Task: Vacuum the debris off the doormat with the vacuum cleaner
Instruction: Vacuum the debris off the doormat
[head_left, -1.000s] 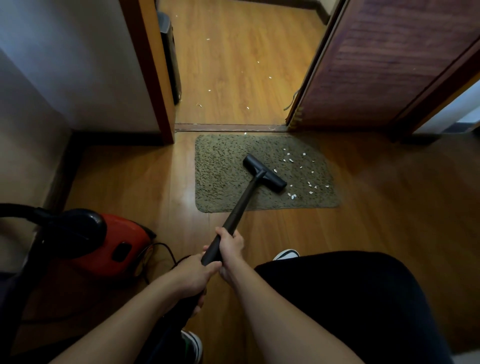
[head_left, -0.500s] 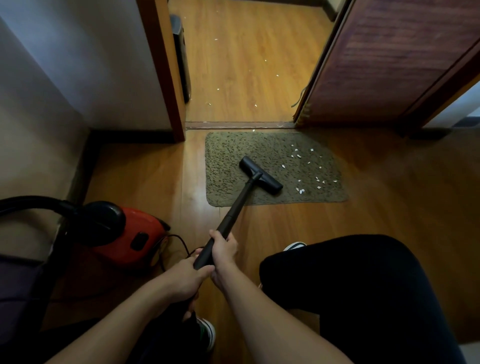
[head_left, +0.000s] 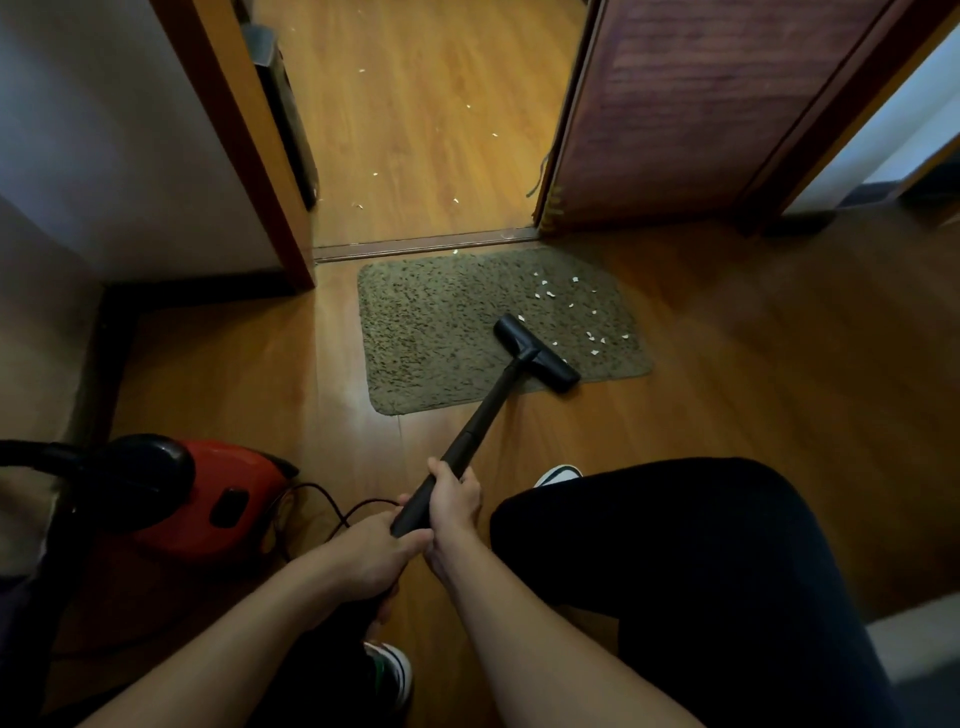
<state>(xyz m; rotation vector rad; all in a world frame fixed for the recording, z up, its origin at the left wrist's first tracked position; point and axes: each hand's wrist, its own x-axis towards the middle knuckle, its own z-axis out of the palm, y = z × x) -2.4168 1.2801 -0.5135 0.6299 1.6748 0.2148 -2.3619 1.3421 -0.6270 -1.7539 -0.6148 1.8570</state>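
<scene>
Black wand (head_left: 483, 415) gripped by left hand (head_left: 363, 558), right hand (head_left: 457, 499); nozzle (head_left: 537, 353) ahead on doormat (head_left: 431, 332), beside debris (head_left: 549, 294).

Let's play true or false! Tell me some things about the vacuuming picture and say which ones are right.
1. The left hand and the right hand both hold the black wand. True.
2. The vacuum cleaner body is blue. False: it is red and black.
3. Small white bits lie on the right part of the doormat. True.
4. The nozzle sits on the floor beyond the doorway. False: it rests on the doormat, at its front edge.
5. The floor beyond the doorway has no bits on it. False: a few white bits lie there too.
</scene>
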